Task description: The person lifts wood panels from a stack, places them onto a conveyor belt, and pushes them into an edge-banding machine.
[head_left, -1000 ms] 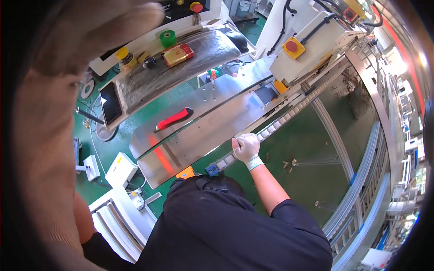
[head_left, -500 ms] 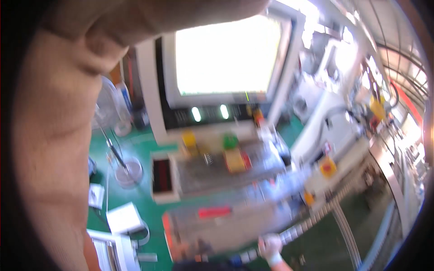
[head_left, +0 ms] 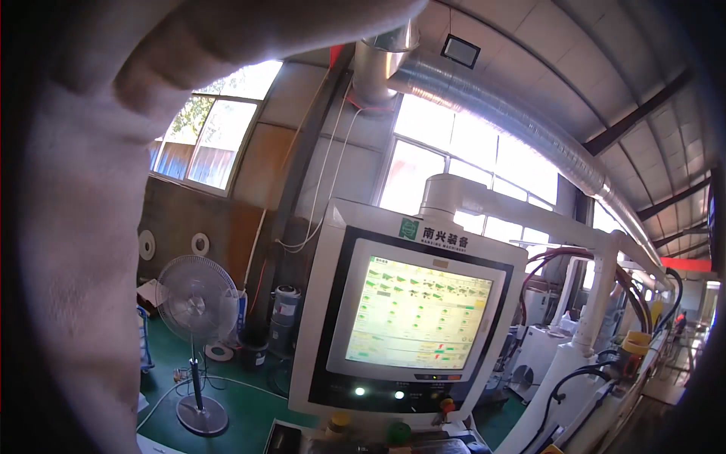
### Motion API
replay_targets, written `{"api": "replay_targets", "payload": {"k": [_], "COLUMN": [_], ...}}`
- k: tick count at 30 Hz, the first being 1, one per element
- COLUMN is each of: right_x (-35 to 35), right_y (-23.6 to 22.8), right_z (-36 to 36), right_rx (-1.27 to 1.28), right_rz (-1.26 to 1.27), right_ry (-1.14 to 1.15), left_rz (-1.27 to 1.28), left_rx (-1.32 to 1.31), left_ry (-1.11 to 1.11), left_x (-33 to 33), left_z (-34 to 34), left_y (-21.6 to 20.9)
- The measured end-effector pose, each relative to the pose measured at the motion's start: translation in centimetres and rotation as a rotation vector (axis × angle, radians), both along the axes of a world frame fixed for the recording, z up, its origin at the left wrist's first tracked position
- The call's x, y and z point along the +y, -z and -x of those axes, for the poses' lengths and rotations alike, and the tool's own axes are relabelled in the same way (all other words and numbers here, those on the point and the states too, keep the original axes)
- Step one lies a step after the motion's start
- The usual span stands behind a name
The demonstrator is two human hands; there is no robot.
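Very close to the view, my left hand (head_left: 91, 219) fills the left side, blurred. One of its digits stretches rightward across the top; the other fingers lie outside the picture, so its grip is hidden. My right hand is out of view. Ahead stands a machine control panel (head_left: 316, 371) in a pale housing, tilted in the picture. Its lit screen (head_left: 416, 314) shows rows of small green icons. Below the screen are two glowing white buttons and a red knob (head_left: 448, 406). A yellow knob (head_left: 339, 424) and a green knob (head_left: 398, 433) show at the lower edge.
A standing fan (head_left: 193, 303) is on the green floor to the left, with a cable beside its base. A grey cylindrical tank (head_left: 285, 310) stands behind it. Pale machine arms and cables (head_left: 597, 303) run along the right. A silver duct (head_left: 507, 121) crosses overhead past windows.
The view has swung upward, bringing in windows, duct and ceiling. The panel now sits lower, its screen readable. My right hand, earlier at the lower edge, has left view; my left stays close.
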State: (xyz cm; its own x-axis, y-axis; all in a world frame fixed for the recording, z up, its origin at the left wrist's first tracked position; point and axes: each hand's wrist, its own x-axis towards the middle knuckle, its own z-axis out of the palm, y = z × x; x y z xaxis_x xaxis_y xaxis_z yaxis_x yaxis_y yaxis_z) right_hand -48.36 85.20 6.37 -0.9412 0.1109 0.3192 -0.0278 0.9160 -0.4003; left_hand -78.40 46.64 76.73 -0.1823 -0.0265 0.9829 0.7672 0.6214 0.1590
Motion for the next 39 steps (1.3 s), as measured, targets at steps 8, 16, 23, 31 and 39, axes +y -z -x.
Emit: {"api": "replay_targets", "payload": {"k": [8, 16, 23, 31, 39], "right_x": [0.0, 0.3, -0.3, 1.9, 0.2], "right_y": [0.1, 0.9, 1.9, 5.7, 2.0], "right_z": [-0.6, 0.7, 0.5, 1.4, 1.1], "right_rx": [0.025, 0.134, 0.155, 0.056, 0.05], "right_rz": [0.011, 0.0, 0.059, 0.014, -0.033], "right_ry": [0.046, 0.068, 0.047, 0.018, 0.075], "left_rz": [0.042, 0.05, 0.019, 0.001, 0.414], "left_rx": [-0.093, -0.103, -0.078, -0.271, -0.803], "left_ry": [0.031, 0.143, 0.211, 0.55, 0.282], "left_x": [3.3, 6.7, 6.2, 2.5, -1.7], "left_z": [2.9, 5.1, 0.1, -13.9, -14.4], "left_y": [-5.2, -2.5, 8.5, 28.6, 59.5]}}
